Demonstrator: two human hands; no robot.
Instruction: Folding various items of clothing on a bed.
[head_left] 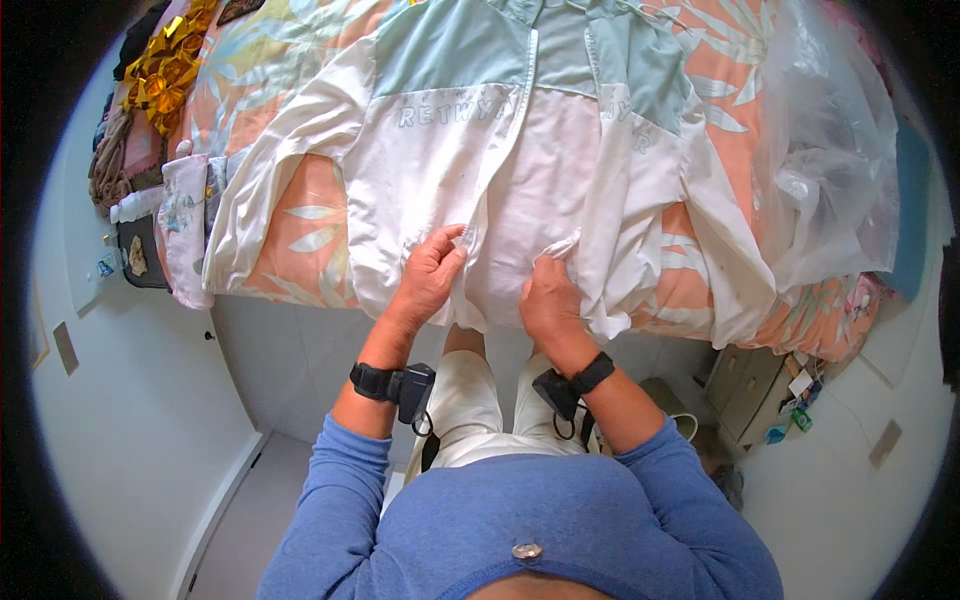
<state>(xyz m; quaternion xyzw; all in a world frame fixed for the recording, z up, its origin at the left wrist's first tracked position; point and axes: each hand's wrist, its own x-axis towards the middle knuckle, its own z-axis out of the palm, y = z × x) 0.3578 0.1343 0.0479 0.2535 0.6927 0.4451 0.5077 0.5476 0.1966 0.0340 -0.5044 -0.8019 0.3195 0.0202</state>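
A white and pale green zip-up jacket (410, 170) lies spread on the bed, its front parted and both sleeves stretched out to the sides. My left hand (432, 272) pinches the lower zip edge of the left front panel between thumb and fingers. At the bottom of the right front panel, my right hand (552, 300) is closed on the jacket's edge, with some fabric bunched at the fingertips. The jacket's hem hangs slightly over the bed's near edge. Its collar is cut off at the top of the picture.
An orange leaf-patterned bedspread (318, 210) covers the bed. Clear plastic bags (830, 160) lie at the right. On the left are a gold ribbon decoration (165, 80), a white bottle (137, 206) and folded cloths (183, 230). A small drawer cabinet (745, 395) stands below right.
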